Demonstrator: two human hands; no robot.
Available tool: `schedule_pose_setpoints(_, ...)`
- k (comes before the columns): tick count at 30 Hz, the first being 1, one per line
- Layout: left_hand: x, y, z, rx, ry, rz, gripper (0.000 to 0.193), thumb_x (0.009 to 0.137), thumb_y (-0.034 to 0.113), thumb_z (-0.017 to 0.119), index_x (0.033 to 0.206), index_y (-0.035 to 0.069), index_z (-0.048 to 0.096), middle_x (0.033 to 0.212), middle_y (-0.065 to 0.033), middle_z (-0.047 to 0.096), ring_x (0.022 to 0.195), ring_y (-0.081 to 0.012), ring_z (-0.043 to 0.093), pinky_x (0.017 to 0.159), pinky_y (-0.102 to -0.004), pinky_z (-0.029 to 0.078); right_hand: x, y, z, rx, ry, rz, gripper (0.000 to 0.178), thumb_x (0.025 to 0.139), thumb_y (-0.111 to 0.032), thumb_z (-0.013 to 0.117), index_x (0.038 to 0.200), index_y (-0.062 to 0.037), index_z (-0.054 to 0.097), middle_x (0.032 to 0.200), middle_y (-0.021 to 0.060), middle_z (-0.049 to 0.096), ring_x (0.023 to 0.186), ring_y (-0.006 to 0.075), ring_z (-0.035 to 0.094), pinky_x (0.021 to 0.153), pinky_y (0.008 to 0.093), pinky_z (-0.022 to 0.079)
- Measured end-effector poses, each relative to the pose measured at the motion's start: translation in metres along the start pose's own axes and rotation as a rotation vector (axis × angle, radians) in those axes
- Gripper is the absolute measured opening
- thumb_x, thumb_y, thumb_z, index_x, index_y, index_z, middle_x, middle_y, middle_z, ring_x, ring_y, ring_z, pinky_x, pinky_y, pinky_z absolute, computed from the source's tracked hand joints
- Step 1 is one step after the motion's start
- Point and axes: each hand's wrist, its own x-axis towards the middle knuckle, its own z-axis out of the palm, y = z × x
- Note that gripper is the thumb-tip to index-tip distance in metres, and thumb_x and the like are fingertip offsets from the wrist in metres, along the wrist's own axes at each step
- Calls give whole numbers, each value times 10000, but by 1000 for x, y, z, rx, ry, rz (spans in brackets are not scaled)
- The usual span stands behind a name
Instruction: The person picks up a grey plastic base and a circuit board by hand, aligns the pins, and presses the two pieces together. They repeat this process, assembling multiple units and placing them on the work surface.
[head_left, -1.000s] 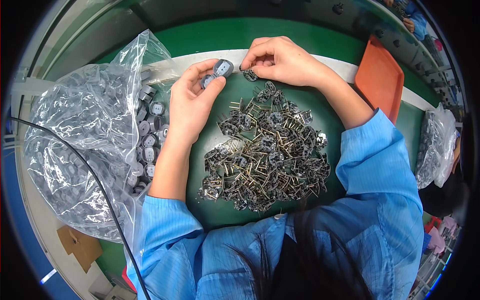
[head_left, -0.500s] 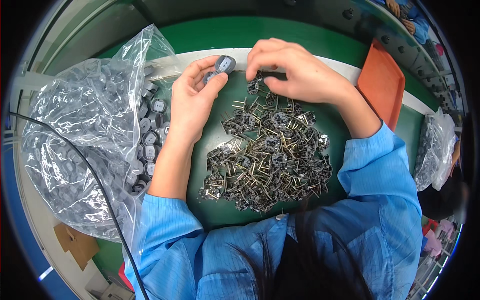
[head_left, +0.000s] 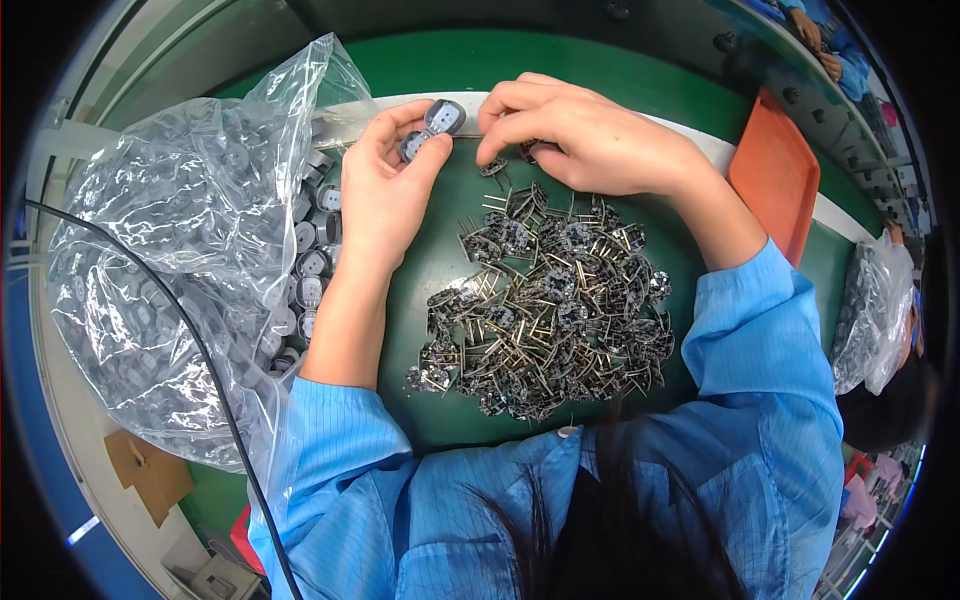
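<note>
My left hand [head_left: 385, 190] is closed on two grey round plastic housings; the upper housing [head_left: 444, 117] shows its pale inner face, and the lower housing [head_left: 413, 146] sits by the thumb tip. Just to the right, my right hand [head_left: 580, 140] has its fingers bent over small round circuit boards. One circuit board [head_left: 492, 168] with thin metal pins is at the index fingertip, and another lies partly hidden beneath the thumb and fingers. Below both hands, a heap of black circuit boards [head_left: 560, 300] with brassy pins covers the green work surface [head_left: 400, 340].
Left of my forearm, a clear plastic bag [head_left: 150, 270] spills grey housings, and a black cable [head_left: 190, 335] crosses it. An orange tray [head_left: 775, 175] stands at the right, with another plastic bag [head_left: 875, 310] beyond. Another person's hands [head_left: 815, 45] show at the top right.
My right hand has shifted slightly left, its index fingertip now at a circuit board. The left hand keeps both housings, their faces turned a little. The whole view has shifted slightly.
</note>
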Motion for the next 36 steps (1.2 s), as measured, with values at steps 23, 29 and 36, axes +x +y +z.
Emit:
schedule_pose_setpoints(23, -6, 2, 9, -189, -129, 71, 334, 798, -32, 675, 1115, -53, 570, 990, -73, 627, 839, -80, 590, 732, -205, 499, 12, 8, 25, 597, 398, 315, 144, 835, -92, 688, 969, -39, 697, 1078, 47, 583, 872, 105, 592, 739, 234, 486)
schedule_pose_setpoints(29, -9, 1, 7, -45, -115, 132, 301, 792, -11, 688, 1081, -44, 612, 903, -18, 642, 637, -8, 468, 565, -155, 417, 10, 6, 24, 699, 339, 431, 195, 811, -123, 711, 966, -12, 668, 827, 50, 656, 700, 93, 614, 635, 238, 514)
schedule_pose_setpoints(36, -11, 3, 12, -226, -176, 69, 303, 800, -55, 669, 1096, -48, 602, 1022, -93, 638, 868, -101, 619, 752, -221, 534, 4, -9, 17, 730, 290, 594, 185, 860, -78, 665, 1017, 6, 617, 894, 36, 647, 769, 64, 615, 684, 192, 509)
